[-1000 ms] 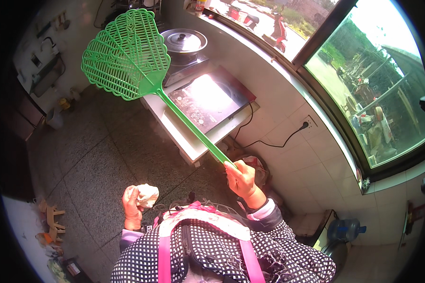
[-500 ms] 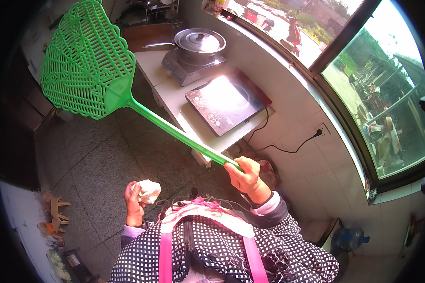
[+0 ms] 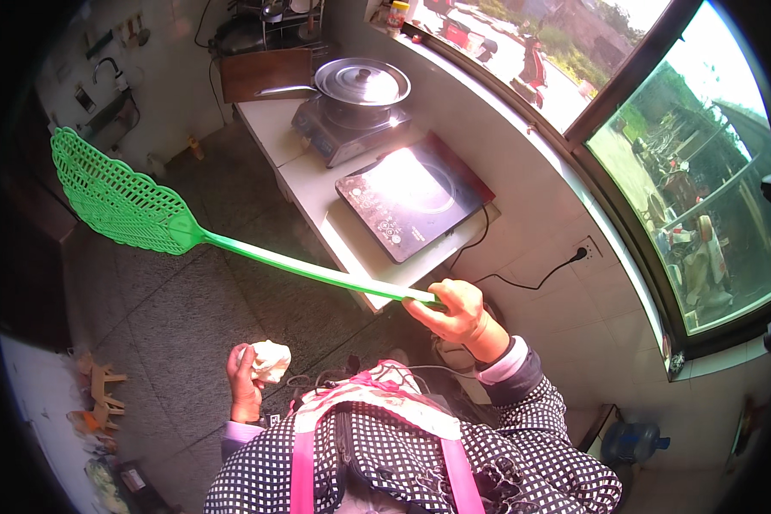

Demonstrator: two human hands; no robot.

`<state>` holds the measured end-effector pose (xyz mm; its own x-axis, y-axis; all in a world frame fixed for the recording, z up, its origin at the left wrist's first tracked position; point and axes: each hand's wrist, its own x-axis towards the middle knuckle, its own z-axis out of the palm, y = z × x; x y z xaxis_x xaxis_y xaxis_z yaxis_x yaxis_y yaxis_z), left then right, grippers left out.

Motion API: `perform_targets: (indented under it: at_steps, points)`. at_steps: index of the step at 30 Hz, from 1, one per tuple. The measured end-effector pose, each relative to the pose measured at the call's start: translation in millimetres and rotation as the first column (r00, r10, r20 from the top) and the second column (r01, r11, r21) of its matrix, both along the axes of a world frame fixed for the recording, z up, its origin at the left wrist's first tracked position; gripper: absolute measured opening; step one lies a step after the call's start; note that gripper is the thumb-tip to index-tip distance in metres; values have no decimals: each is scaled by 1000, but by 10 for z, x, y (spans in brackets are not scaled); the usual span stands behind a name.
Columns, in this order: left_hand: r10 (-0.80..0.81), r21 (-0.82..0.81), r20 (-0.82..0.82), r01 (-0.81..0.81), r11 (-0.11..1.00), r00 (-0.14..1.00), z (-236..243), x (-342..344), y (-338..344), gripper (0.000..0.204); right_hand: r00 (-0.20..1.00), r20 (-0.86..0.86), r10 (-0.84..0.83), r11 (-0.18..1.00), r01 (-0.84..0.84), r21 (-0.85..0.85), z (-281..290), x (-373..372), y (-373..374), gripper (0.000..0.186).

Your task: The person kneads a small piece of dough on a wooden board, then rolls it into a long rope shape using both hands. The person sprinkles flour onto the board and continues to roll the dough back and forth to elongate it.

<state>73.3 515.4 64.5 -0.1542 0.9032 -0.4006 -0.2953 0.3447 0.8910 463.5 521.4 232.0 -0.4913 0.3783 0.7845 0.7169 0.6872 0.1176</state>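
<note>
My right hand (image 3: 456,312) is closed round the handle end of a bright green plastic fly swatter (image 3: 128,195). Its long handle reaches out to the left, and the broad slotted head is held up above the floor at the far left. In front of my body, lower down, my left hand (image 3: 243,382) grips a crumpled whitish cloth (image 3: 271,361). The cloth bulges out on the right of the fingers, partly hiding them.
A white counter (image 3: 341,224) carries a black induction cooktop (image 3: 415,197) and, behind it, another cooker (image 3: 351,130) with a lidded pan (image 3: 361,83). A black cord (image 3: 535,284) runs to a wall socket. The window (image 3: 685,171) is at right, small wooden stools (image 3: 103,390) at left.
The swatter's head has swung down and to the left, and is tilted flatter. My right hand has shifted slightly right. The left hand keeps the cloth, a little lower.
</note>
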Motion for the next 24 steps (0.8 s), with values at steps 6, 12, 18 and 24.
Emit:
perform_targets:
  at_steps: [6, 12, 18, 24]
  points:
    - [33, 11, 25, -34, 999, 999, -91, 503, 76, 29, 997, 72, 37, 999, -40, 36, 181, 575, 500, 43]
    - [104, 30, 53, -106, 994, 993, -95, 1078, 135, 26, 994, -49, 93, 990, -87, 114, 740, 1348, 1071, 41]
    - [200, 27, 34, -201, 979, 979, -58, 1410, 49, 25, 965, -255, -62, 944, 140, 299, 1324, 1958, 1425, 31]
    - [293, 3, -12, -293, 956, 956, 9, 1581, 10, 26, 898, -425, -110, 839, 313, 444, 1626, 2579, 1852, 33]
